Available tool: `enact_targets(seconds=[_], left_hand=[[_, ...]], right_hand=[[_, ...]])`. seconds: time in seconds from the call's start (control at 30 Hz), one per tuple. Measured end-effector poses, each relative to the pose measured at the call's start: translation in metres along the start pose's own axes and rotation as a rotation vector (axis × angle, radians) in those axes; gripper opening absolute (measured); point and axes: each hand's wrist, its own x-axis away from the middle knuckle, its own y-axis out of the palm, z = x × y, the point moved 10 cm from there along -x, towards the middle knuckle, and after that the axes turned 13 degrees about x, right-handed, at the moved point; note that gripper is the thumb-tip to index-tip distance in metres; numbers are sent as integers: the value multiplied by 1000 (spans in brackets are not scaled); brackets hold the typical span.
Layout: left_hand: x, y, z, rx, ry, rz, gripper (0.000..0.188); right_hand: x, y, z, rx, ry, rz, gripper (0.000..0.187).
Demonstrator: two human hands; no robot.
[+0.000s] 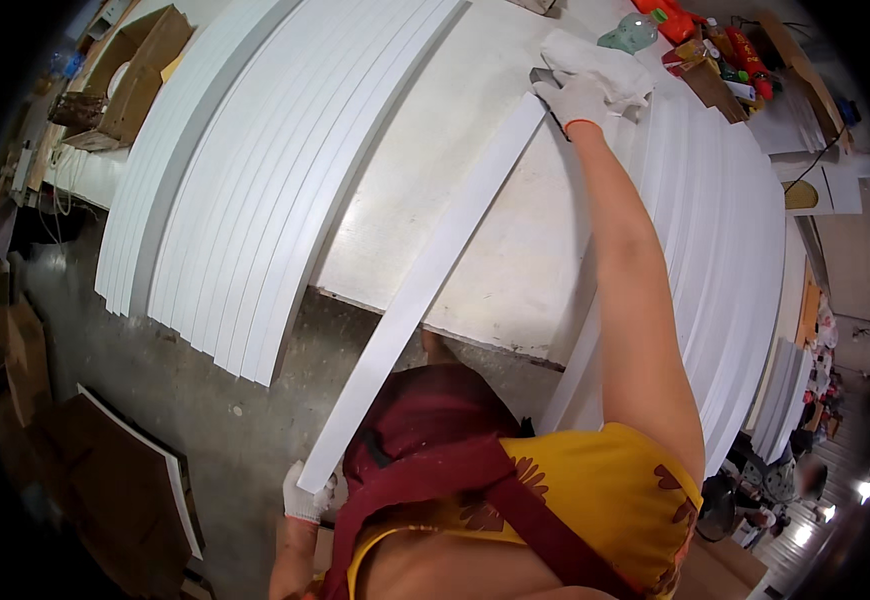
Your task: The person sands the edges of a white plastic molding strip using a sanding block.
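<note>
A long white strip [430, 270] slants from the table top down past its front edge toward my body. My left hand [305, 494], in a white knit glove, is closed around the strip's near end, low by my apron. My right hand [577, 103], gloved with an orange cuff, is stretched out to the strip's far end. Its fingers are closed on a dark grey flat-edged piece [543, 77], whose kind I cannot make out as the glove covers much of it. A crumpled white cloth [610, 70] lies just beyond that hand.
Rows of similar white strips [255, 160] lie on the white table [495, 310] to the left, with more strips [710, 230] to the right. A cardboard box [140, 85] stands far left. Bottles, one green plastic [633, 34], crowd the far right. Brown board [110, 490] is at lower left.
</note>
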Motion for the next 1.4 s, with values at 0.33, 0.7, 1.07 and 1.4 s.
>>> enact_targets(seconds=[0.33,0.7,1.07,1.4], left_hand=[[12,28,5,-225,131,-131,12],[-4,21,18,-386,269,-168,12],[10,27,16,-513,345,-94,22],[12,21,4,-267,160,-89,31]], right_hand=[[44,-12,-26,20,-117,127,63],[15,-24,-28,25,-180,2,52],[204,-87,-146,-131,-631,-133,47],[83,-53,-107,155,-374,-19,42]])
